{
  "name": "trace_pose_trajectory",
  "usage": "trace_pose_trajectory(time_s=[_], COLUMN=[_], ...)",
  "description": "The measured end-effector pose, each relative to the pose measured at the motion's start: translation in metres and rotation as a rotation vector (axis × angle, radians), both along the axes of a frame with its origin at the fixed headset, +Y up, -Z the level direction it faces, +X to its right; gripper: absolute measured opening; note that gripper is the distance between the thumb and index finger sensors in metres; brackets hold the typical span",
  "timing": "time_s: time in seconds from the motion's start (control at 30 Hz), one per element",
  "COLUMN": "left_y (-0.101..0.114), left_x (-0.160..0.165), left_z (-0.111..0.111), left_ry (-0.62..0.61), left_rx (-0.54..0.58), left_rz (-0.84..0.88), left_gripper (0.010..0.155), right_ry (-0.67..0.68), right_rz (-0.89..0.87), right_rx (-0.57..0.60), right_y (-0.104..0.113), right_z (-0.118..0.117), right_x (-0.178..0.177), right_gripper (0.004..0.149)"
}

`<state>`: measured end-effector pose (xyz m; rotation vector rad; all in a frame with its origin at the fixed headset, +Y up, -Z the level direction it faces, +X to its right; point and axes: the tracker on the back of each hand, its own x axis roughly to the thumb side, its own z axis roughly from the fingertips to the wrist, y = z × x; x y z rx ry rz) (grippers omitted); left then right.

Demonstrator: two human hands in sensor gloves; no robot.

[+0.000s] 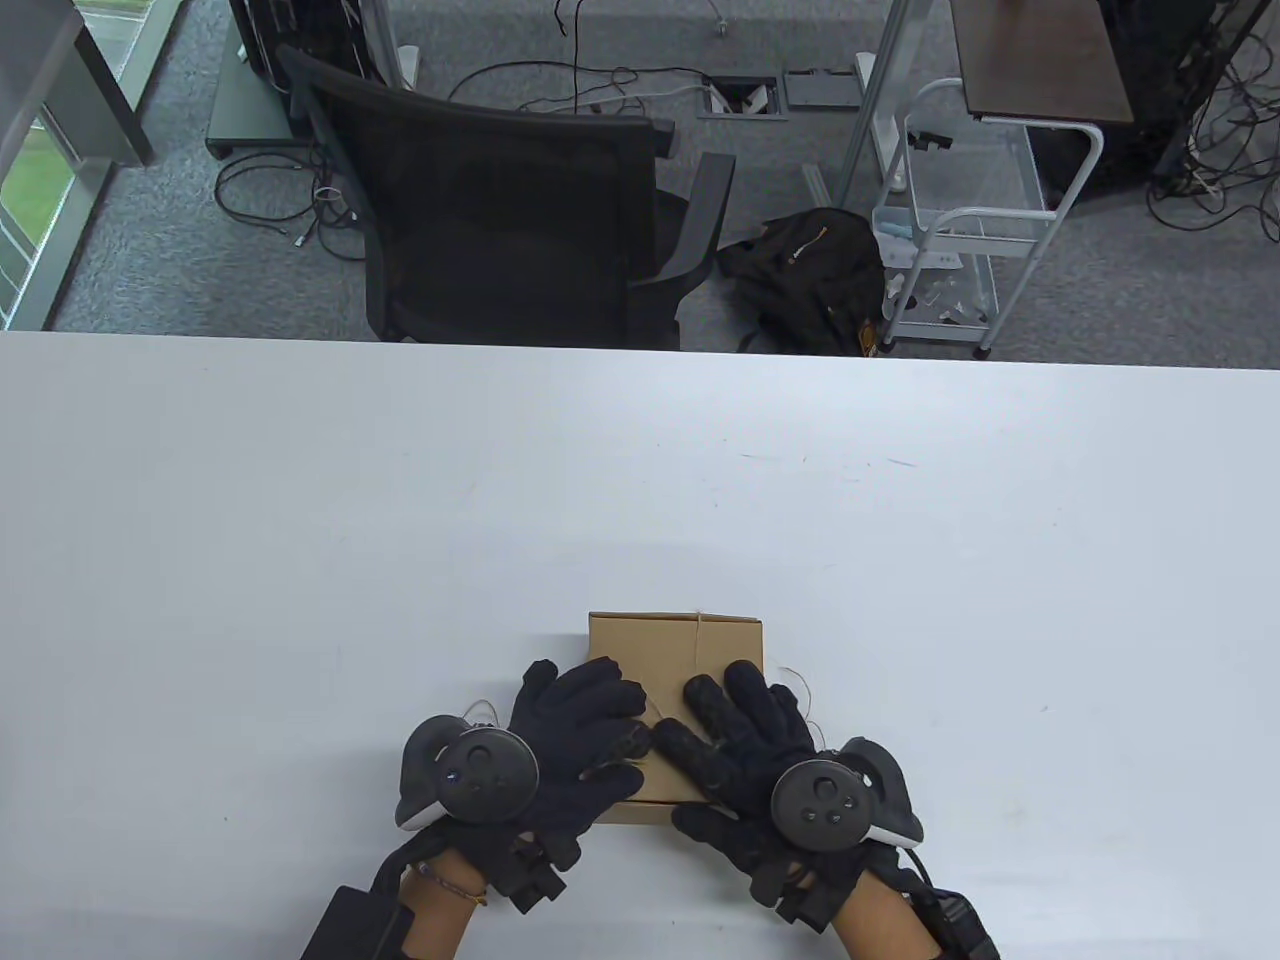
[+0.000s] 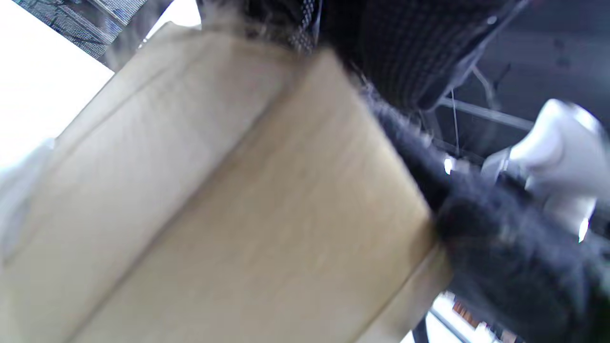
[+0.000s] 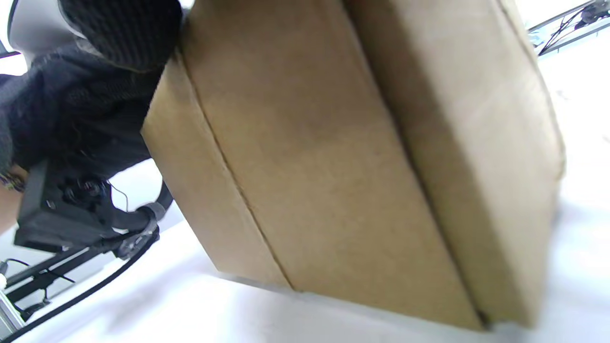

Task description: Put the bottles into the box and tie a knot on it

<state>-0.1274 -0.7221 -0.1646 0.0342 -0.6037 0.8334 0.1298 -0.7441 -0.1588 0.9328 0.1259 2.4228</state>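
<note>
Two gloved hands are resting on a closed cardboard box [image 1: 690, 650] that is sitting on the white table [image 1: 300, 560], near its front edge and a little right of centre. The left hand [image 1: 575, 745] is lying over the box's left near corner, its fingers loosely spread across the lid, the fingertips [image 1: 600, 680] reaching toward the middle; whether they are pinching anything is not clear. The right hand [image 1: 745, 735] is lying over the right near part of the lid, with its fingers [image 1: 715, 705] stretched fairly straight and pressing flat on the cardboard. A round tracker [image 1: 480, 770] is sitting on the back of the left hand, and a second tracker [image 1: 825, 800] is riding on the right.

A thin string [image 1: 697, 640] is running down the far side of the lid, from the back edge toward the hands, and loose thread ends are showing beside each wrist. No knot can be made out.

The left wrist view, blurred, is showing the box [image 2: 248, 214] filling most of the frame, with the right hand [image 2: 500, 247] dark against its far edge. The right wrist view is showing the box [image 3: 343, 157] standing on the table [image 3: 190, 305], its seams closed, with the left hand [image 3: 81, 95] bearing on its upper corner.

Beyond the table a black chair [image 1: 520, 220], a dark bag [image 1: 810, 270] and a white cart [image 1: 960, 220] are standing on grey carpet.
</note>
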Motion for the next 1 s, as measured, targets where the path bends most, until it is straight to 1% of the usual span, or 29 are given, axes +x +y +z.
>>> trace_pose_trajectory(time_s=[0.07,0.1,0.13,0.17,0.23,0.27,0.3,0.33,0.37,0.4,0.43,0.47,0.5,0.53,0.57,0.6,0.67,0.73,0.8,0.83,0.87,0.93,1.0], left_y=[0.001,0.001,0.001,0.001,-0.001,-0.003,-0.004,-0.005,-0.006,-0.004,-0.002,0.000,0.002,0.004,0.007,0.009,0.013,0.015,0.012,0.009,0.006,0.002,-0.002], left_x=[-0.012,-0.015,-0.019,-0.020,-0.016,-0.012,-0.008,-0.003,-0.001,0.003,0.007,0.008,0.008,0.007,0.005,0.002,-0.006,-0.015,-0.029,-0.039,-0.047,-0.062,-0.082], left_z=[-0.002,-0.002,-0.002,-0.003,-0.004,-0.005,-0.006,-0.005,-0.005,-0.005,-0.004,-0.003,-0.001,0.000,0.000,-0.001,-0.002,-0.006,-0.012,-0.014,-0.017,-0.021,-0.024], left_ry=[0.077,0.123,0.201,0.244,0.304,0.318,0.321,0.320,0.318,0.302,0.296,0.283,0.246,0.243,0.235,0.188,0.147,0.095,0.040,0.060,0.062,0.070,0.106], left_rx=[-0.038,-0.048,-0.051,-0.046,-0.075,-0.082,-0.088,-0.089,-0.059,-0.030,-0.024,-0.020,0.010,0.018,-0.003,-0.038,-0.100,-0.170,-0.245,-0.321,-0.346,-0.387,-0.413], left_rz=[0.157,0.190,0.191,0.166,-0.013,-0.078,-0.126,-0.188,-0.214,-0.176,-0.165,-0.187,-0.170,-0.136,-0.084,-0.018,0.118,0.207,0.350,0.449,0.507,0.572,0.653], left_gripper=[0.059,0.062,0.066,0.068,0.079,0.079,0.076,0.070,0.064,0.053,0.046,0.045,0.045,0.045,0.046,0.046,0.049,0.059,0.063,0.067,0.067,0.068,0.067], right_ry=[0.001,0.001,0.003,0.004,0.005,0.006,0.007,0.005,0.009,0.013,0.008,0.002,-0.003,-0.002,-0.002,-0.013,-0.015,-0.021,-0.023,-0.026,-0.027,-0.028,-0.028], right_rz=[-0.015,-0.012,-0.003,-0.002,0.008,0.007,0.005,0.002,-0.006,-0.010,-0.006,0.006,0.017,0.013,0.000,-0.007,-0.014,-0.017,-0.024,-0.014,-0.011,-0.012,-0.018], right_rx=[-0.005,-0.003,0.003,0.007,0.016,0.015,0.014,0.012,0.010,0.011,0.018,0.021,0.026,0.025,0.023,0.030,0.046,0.047,0.046,0.053,0.057,0.054,0.051], right_y=[0.000,0.000,0.000,0.001,0.001,0.001,0.001,0.001,0.001,0.001,0.001,0.001,0.002,0.002,0.002,0.003,0.004,0.003,0.004,0.004,0.004,0.004,0.004], right_z=[0.000,0.000,0.000,0.000,0.001,0.001,0.001,0.001,0.001,0.001,0.002,0.002,0.002,0.002,0.002,0.001,0.001,0.000,0.001,0.001,0.001,0.001,0.001], right_x=[0.000,0.000,-0.001,-0.002,-0.003,-0.003,-0.003,-0.002,-0.002,-0.003,-0.003,-0.004,-0.003,-0.003,-0.002,-0.001,0.000,0.000,0.000,-0.001,-0.001,-0.001,-0.001], right_gripper=[0.069,0.069,0.069,0.069,0.069,0.069,0.069,0.069,0.068,0.068,0.069,0.070,0.070,0.071,0.071,0.071,0.071,0.072,0.072,0.072,0.072,0.073,0.073])
